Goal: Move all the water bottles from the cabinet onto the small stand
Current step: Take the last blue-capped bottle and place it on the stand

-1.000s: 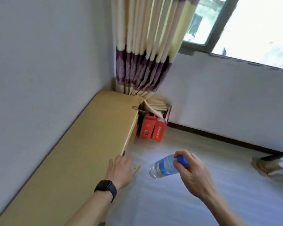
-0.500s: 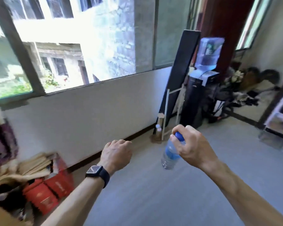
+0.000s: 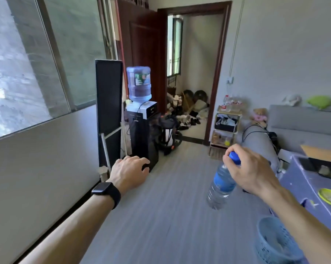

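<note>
Clear plastic water bottle point(image 3: 221, 187) with blue label hangs below the right hand point(image 3: 250, 172), pinched at its blue cap; left hand point(image 3: 129, 172), loosely curled, holds nothing.

water bottle point(image 3: 221, 187) neck: under right hand point(image 3: 250, 172) | basket point(image 3: 269, 244): cropped | small stand point(image 3: 229, 112) items: indistinct

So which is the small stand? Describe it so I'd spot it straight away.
Find the dark door frame at the far end of the room; just right of it, against the white wall, stands the small stand. It is narrow, pale wood with open shelves, and clear bottles crowd its top, unlike the black water dispenser left of the doorway.
</note>
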Available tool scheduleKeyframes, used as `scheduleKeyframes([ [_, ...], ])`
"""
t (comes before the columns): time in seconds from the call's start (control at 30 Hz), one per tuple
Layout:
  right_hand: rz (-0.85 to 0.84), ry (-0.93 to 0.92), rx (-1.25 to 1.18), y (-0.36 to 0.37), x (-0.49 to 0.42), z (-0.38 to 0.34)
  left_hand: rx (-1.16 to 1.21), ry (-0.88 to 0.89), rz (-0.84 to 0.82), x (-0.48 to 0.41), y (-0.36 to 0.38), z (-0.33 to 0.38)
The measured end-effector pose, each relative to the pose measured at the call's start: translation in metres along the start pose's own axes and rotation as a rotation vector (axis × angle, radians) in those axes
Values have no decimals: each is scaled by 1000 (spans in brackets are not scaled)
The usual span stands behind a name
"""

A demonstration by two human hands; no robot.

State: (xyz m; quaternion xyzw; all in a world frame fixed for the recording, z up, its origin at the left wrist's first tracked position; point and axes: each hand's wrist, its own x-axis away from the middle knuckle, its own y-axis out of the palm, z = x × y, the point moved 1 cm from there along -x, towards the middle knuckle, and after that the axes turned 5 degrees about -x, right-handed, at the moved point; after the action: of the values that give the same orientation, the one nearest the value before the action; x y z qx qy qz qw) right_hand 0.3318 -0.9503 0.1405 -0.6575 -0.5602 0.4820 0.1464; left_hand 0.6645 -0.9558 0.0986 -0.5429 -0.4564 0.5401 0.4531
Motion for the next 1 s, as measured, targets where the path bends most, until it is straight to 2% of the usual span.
scheduleKeyframes([
  [0.27, 82, 42, 78, 15, -154, 54, -10, 183, 72, -201, 23, 18],
  [0.57, 152, 40, 219, 61, -276, 118, 10, 299, 25, -376, 56, 42],
  [0.83, 73, 116, 159, 113, -373, 210, -5, 377, -45, -510, 101, 94],
  [1.0, 70, 136, 117, 137, -463, 278, 0, 357, -48, -616, 124, 127],
])
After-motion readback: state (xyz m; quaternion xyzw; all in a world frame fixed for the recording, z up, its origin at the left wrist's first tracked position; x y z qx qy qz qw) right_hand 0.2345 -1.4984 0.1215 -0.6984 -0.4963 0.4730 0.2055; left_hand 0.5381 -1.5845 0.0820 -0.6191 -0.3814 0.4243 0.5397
